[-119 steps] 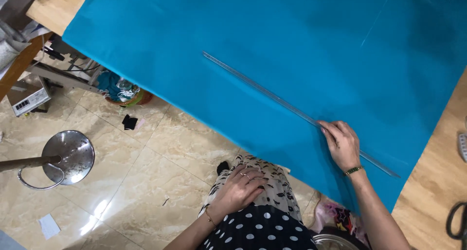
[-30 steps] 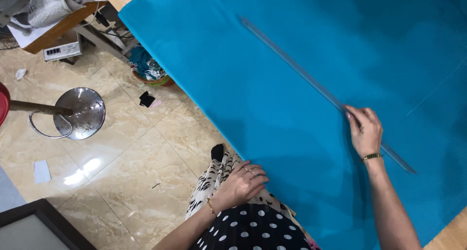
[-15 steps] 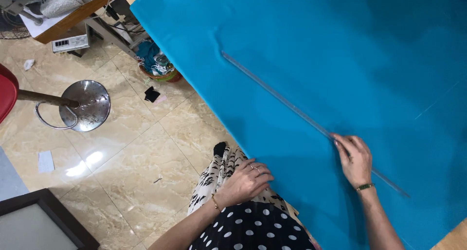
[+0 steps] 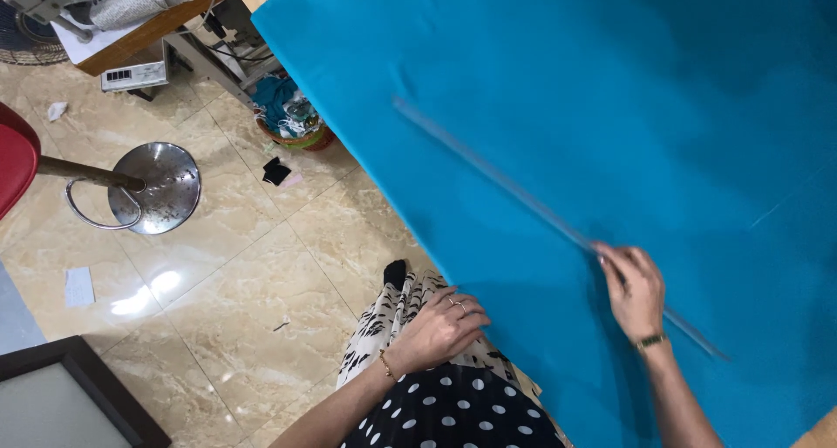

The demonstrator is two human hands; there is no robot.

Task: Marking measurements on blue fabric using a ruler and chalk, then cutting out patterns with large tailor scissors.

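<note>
ruler: long clear plastic straightedge point(image 4: 523, 200) on blue cloth point(image 4: 610, 108), axis upper-left to lower-right
right hand point(image 4: 635, 291): fingers flat, pressing ruler
left hand point(image 4: 440, 326): loosely curled, empty, on lap

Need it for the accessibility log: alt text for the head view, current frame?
Right hand presses a long clear ruler onto blue fabric spread flat; left hand rests on a patterned skirt. Tiled floor with a stool base at left.
</note>
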